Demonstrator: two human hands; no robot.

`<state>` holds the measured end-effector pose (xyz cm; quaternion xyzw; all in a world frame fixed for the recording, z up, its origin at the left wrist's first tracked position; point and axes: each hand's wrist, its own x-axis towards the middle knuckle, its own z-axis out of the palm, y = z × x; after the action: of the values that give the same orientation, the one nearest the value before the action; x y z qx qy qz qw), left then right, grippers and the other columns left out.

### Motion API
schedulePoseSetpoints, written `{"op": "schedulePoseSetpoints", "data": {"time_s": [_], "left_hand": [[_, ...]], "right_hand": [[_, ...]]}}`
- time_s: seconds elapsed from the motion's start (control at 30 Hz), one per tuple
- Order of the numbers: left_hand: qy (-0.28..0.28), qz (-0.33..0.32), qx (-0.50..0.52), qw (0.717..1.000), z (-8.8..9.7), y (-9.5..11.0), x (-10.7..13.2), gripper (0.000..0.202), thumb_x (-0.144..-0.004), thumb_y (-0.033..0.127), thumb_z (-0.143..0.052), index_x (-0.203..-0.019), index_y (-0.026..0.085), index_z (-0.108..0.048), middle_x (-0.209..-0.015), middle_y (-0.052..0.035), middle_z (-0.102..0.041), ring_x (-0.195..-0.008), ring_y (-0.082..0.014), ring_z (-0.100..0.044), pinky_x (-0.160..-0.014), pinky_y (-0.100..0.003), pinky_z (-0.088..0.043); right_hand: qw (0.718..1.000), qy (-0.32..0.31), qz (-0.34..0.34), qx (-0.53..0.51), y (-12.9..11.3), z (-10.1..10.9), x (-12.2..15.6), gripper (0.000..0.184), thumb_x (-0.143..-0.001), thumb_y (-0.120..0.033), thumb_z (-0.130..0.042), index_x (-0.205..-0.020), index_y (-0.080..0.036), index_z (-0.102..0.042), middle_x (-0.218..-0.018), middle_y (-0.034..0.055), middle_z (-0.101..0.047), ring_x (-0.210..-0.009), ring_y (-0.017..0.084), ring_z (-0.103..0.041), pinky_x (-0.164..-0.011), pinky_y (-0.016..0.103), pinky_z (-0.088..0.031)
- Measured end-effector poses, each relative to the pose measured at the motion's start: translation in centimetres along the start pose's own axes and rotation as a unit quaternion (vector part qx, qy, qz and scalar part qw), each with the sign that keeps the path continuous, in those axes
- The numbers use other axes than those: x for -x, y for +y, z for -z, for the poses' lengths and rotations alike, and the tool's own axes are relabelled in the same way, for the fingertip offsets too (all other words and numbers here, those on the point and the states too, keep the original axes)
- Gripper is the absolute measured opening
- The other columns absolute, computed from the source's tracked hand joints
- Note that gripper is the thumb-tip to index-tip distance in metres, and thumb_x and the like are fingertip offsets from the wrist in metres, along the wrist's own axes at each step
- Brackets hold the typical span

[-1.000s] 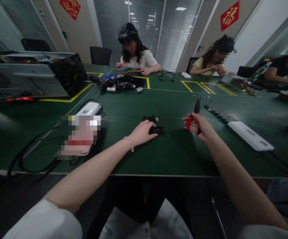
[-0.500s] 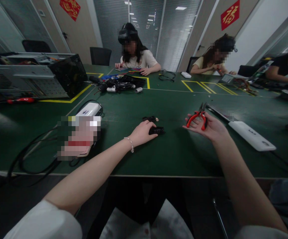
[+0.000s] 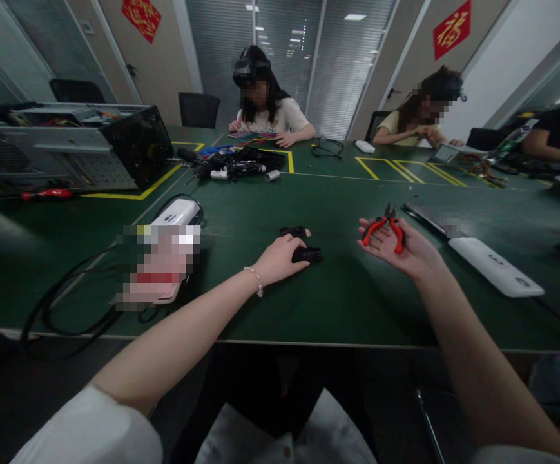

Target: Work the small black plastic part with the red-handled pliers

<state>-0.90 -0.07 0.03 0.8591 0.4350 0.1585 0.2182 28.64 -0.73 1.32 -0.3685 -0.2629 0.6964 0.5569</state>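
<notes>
My left hand (image 3: 280, 259) rests on the green table (image 3: 337, 303), its fingers curled on a small black part (image 3: 307, 255). A second small black piece (image 3: 294, 231) lies just beyond it. My right hand (image 3: 400, 248) is turned palm up above the table, fingers loosely spread, with red-handled pliers (image 3: 386, 229) lying across the palm, jaws pointing away from me.
A white power strip (image 3: 495, 274) lies right of my right hand, another white device (image 3: 178, 212) with black cables at the left. A computer case (image 3: 67, 145) stands far left. A heap of tools (image 3: 231, 167) lies mid-table. Three other people sit at the far side.
My right hand turned from gripping the pliers upright to palm up, with the pliers now lying flat in it. My left hand stayed on the black part.
</notes>
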Motion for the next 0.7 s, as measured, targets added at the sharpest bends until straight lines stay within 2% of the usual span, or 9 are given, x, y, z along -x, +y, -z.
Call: {"op": "schedulePoseSetpoints", "data": {"time_s": [0.1,0.2,0.3,0.4,0.5,0.53,0.57,0.6,0.7], "left_hand": [[0.0,0.0,0.0,1.0,0.0,0.0,0.1,0.033,-0.08,0.036,-0.062,-0.106,0.017,-0.059,-0.116,-0.0091,-0.056,-0.106,-0.0248,-0.054,-0.09,-0.038,-0.046],[-0.005,-0.001,0.004,1.0,0.1,0.1,0.1,0.033,-0.08,0.037,-0.061,-0.107,0.017,-0.059,-0.116,-0.0087,-0.056,-0.107,-0.0244,-0.054,-0.09,-0.038,-0.046],[-0.005,0.0,0.006,1.0,0.1,0.1,0.1,0.034,-0.081,0.038,-0.06,-0.107,0.017,-0.059,-0.115,-0.0087,-0.056,-0.107,-0.0247,-0.053,-0.09,-0.038,-0.046],[-0.007,0.0,0.002,1.0,0.1,0.0,0.1,0.034,-0.081,0.039,-0.059,-0.107,0.018,-0.058,-0.116,-0.0086,-0.055,-0.107,-0.0247,-0.053,-0.089,-0.038,-0.046],[-0.007,-0.002,0.0,1.0,0.0,-0.1,0.0,0.034,-0.081,0.039,-0.059,-0.107,0.018,-0.058,-0.116,-0.0086,-0.055,-0.107,-0.0245,-0.053,-0.089,-0.037,-0.046],[-0.006,-0.003,0.001,1.0,0.0,-0.1,0.0,0.034,-0.081,0.039,-0.059,-0.107,0.018,-0.058,-0.116,-0.0086,-0.055,-0.107,-0.0245,-0.053,-0.089,-0.038,-0.046],[-0.004,-0.005,0.001,1.0,-0.1,-0.2,0.0,0.034,-0.081,0.039,-0.059,-0.107,0.018,-0.058,-0.116,-0.0087,-0.055,-0.107,-0.0245,-0.053,-0.089,-0.038,-0.046],[-0.002,-0.007,0.0,1.0,-0.1,-0.2,0.0,0.034,-0.081,0.039,-0.059,-0.107,0.017,-0.059,-0.116,-0.0088,-0.055,-0.106,-0.0246,-0.053,-0.089,-0.038,-0.046],[0.003,-0.011,-0.002,1.0,-0.2,-0.3,0.0,0.033,-0.08,0.039,-0.06,-0.106,0.017,-0.059,-0.114,-0.009,-0.056,-0.106,-0.0249,-0.054,-0.089,-0.038,-0.046]], "right_hand": [[0.999,0.003,-0.018,0.027,0.1,-0.8,0.5,0.032,-0.09,-0.043,-0.035,-0.091,-0.026,-0.062,-0.106,0.0051,-0.067,-0.109,0.021,-0.057,-0.09,0.051,-0.047],[0.998,0.012,0.013,0.066,0.2,-1.3,0.8,0.027,-0.087,-0.041,-0.04,-0.092,-0.028,-0.062,-0.107,0.0034,-0.067,-0.111,0.021,-0.056,-0.091,0.054,-0.045],[0.992,0.033,0.044,0.11,0.3,-1.2,0.6,0.021,-0.079,-0.032,-0.045,-0.09,-0.03,-0.063,-0.105,0.003,-0.068,-0.109,0.024,-0.058,-0.09,0.057,-0.045],[0.985,0.088,0.068,0.133,0.5,-0.8,0.3,0.017,-0.074,-0.028,-0.048,-0.082,-0.029,-0.063,-0.095,0.0031,-0.069,-0.101,0.025,-0.061,-0.085,0.057,-0.047],[0.961,0.145,0.113,0.205,0.8,-0.8,0.0,0.013,-0.072,-0.034,-0.055,-0.08,-0.027,-0.062,-0.088,0.0026,-0.068,-0.091,0.024,-0.062,-0.079,0.052,-0.051],[0.942,0.152,0.141,0.265,1.0,-0.9,0.0,0.016,-0.071,-0.037,-0.058,-0.082,-0.026,-0.062,-0.088,0.0028,-0.067,-0.09,0.024,-0.062,-0.078,0.05,-0.051],[0.909,0.156,0.174,0.345,1.2,-0.9,0.0,0.02,-0.069,-0.04,-0.061,-0.083,-0.026,-0.063,-0.088,0.0033,-0.067,-0.088,0.024,-0.061,-0.078,0.048,-0.05],[0.862,0.155,0.209,0.435,1.4,-1.0,0.1,0.023,-0.068,-0.042,-0.063,-0.084,-0.025,-0.064,-0.088,0.004,-0.066,-0.087,0.024,-0.061,-0.079,0.046,-0.05],[0.664,0.111,0.293,0.678,2.1,-1.3,0.2,0.023,-0.067,-0.038,-0.064,-0.087,-0.025,-0.065,-0.09,0.0062,-0.065,-0.086,0.026,-0.058,-0.08,0.045,-0.047]]}}
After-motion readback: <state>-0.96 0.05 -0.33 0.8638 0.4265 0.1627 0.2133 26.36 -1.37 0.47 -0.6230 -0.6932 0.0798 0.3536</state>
